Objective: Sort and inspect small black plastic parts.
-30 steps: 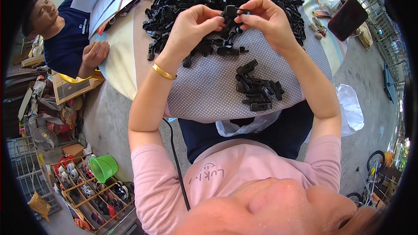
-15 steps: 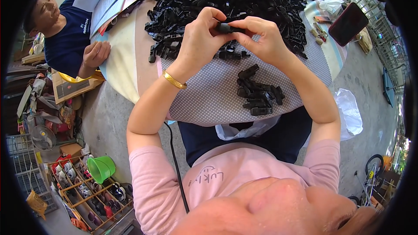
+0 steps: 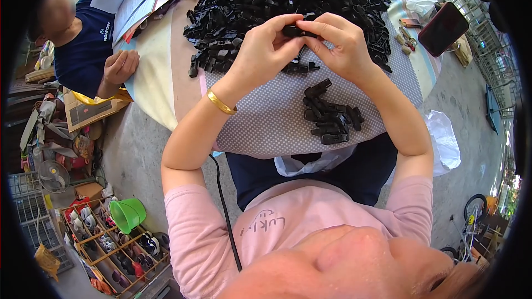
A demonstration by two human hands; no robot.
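Note:
Between my two hands is a small black plastic part (image 3: 293, 31), partly hidden by the fingers. My left hand (image 3: 269, 47) pinches its left end, and a gold bangle (image 3: 221, 102) circles that wrist. The fingertips of my right hand (image 3: 338, 44) close on its right end. Both hands are raised over the near edge of a large heap of similar black parts (image 3: 233, 5). Nearer to me, a small pile of black parts (image 3: 331, 116) lies on the dotted tablecloth (image 3: 255, 127).
Across at the left sits a person in a dark shirt, one hand (image 3: 122, 66) at the table edge, beside papers (image 3: 138, 8). A phone (image 3: 443, 29) stands at the right. A black cable (image 3: 221, 205) hangs by my left side. A green bucket (image 3: 128, 215) stands near a shoe rack (image 3: 105, 254).
Both hands have shifted slightly, and the fingers now cover more of the black part. My right fingers have come closer to the left ones.

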